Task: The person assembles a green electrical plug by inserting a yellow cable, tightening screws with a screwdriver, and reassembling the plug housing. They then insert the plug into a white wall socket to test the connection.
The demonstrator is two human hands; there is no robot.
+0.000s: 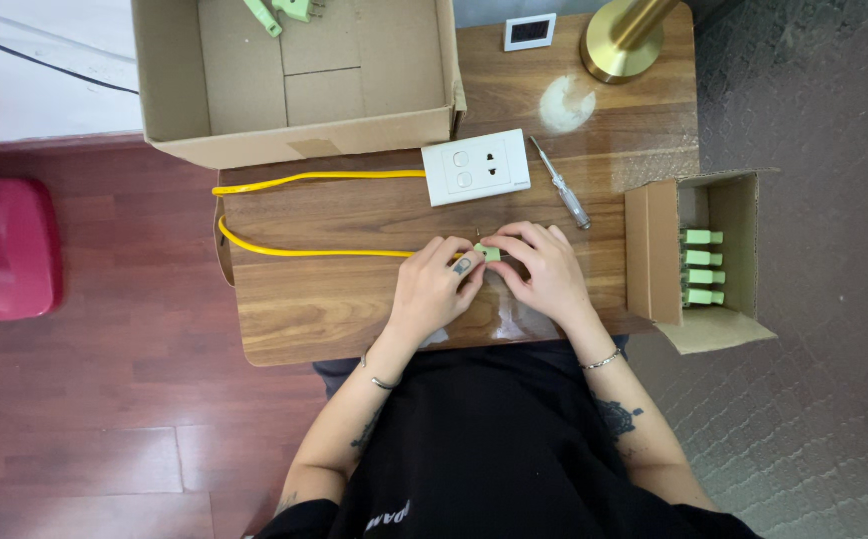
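My left hand and my right hand meet over the middle of a small wooden table. Between their fingertips they pinch a small pale green plug at the end of a yellow cable. The cable loops left across the table and back to a white wall socket plate lying just beyond my hands. A screwdriver with a clear handle lies to the right of the plate.
A large open cardboard box with two green parts in it sits at the back left. A smaller box on the right holds several green plugs. A brass lamp base, a small white frame and a red object on the floor.
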